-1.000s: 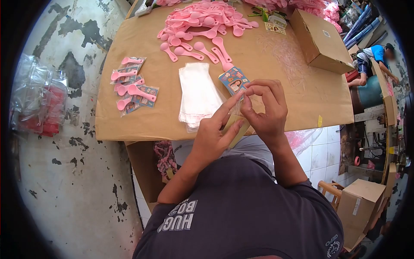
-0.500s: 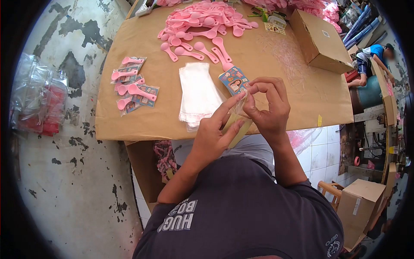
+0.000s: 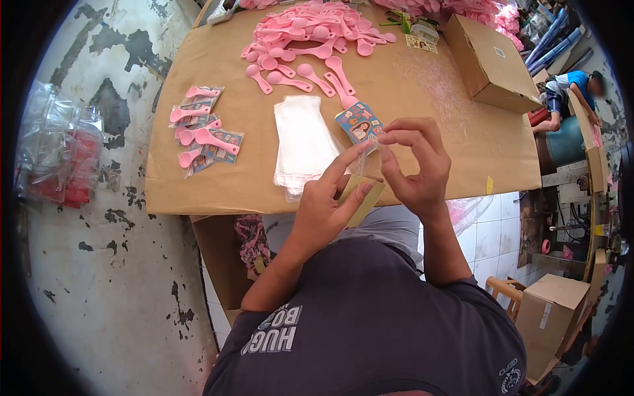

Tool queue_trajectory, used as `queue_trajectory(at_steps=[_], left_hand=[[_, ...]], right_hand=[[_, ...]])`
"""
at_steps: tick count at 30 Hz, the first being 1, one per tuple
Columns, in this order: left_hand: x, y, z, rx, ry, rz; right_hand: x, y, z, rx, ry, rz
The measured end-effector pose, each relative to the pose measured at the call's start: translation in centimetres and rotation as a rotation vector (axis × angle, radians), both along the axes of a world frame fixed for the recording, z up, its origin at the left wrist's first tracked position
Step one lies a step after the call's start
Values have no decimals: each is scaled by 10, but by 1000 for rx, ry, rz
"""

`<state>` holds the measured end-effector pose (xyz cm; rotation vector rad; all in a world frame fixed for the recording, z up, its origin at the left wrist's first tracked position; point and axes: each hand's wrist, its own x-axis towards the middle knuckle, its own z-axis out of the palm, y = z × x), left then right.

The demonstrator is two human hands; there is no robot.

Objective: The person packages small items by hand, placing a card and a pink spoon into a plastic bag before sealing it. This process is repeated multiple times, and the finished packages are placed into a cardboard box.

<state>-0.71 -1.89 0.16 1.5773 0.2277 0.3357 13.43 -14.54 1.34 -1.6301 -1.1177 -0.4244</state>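
Near the table's front edge my left hand [image 3: 323, 208] grips a yellowish card [image 3: 363, 201] with clear plastic above it. My right hand [image 3: 419, 165] is to the right, thumb and index finger bent toward each other near the top of the plastic; what is between them is too small to make out. Just beyond my hands lies a stack of blue printed cards [image 3: 357, 121]. Left of it are clear plastic bags [image 3: 304, 142]. A large heap of pink spoons [image 3: 317, 30] covers the back. Packed spoons with cards [image 3: 205, 135] lie at the left.
A cardboard box [image 3: 492, 63] stands at the table's back right. Thin clear strips [image 3: 439, 86] lie beside it. Plastic packets [image 3: 63, 148] are at the far left. Another person [image 3: 571, 86] sits at the far right. A second box [image 3: 551, 317] is at lower right.
My right hand has shifted slightly right, away from my left hand. The yellowish card shows more fully in my left hand, and the plastic now stretches up above it.
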Motion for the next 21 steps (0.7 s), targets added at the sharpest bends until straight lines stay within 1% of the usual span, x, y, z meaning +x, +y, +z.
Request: queue_trajectory(at_steps=[2, 4, 6, 9, 11, 16, 18, 21], left_hand=[[0, 2, -2, 26, 9, -5], [-1, 6, -1, 53, 18, -12], [-2, 9, 2, 148, 94, -75], [0, 10, -6, 162, 50, -72], [0, 9, -1, 168, 64, -70], [0, 8, -1, 188, 91, -75], [2, 7, -5, 160, 25, -76], [1, 7, 6, 184, 56, -90]], right_hand=[[-2, 2, 0, -50, -107, -25], [-2, 3, -1, -64, -125, -40], [-1, 4, -3, -80, -145, -55], [0, 5, -5, -69, -165, -86], [1, 5, -5, -76, -193, -100], [3, 4, -9, -59, -186, -89], [3, 4, -9, -47, -174, -86], [1, 3, -8, -11, -105, -83]])
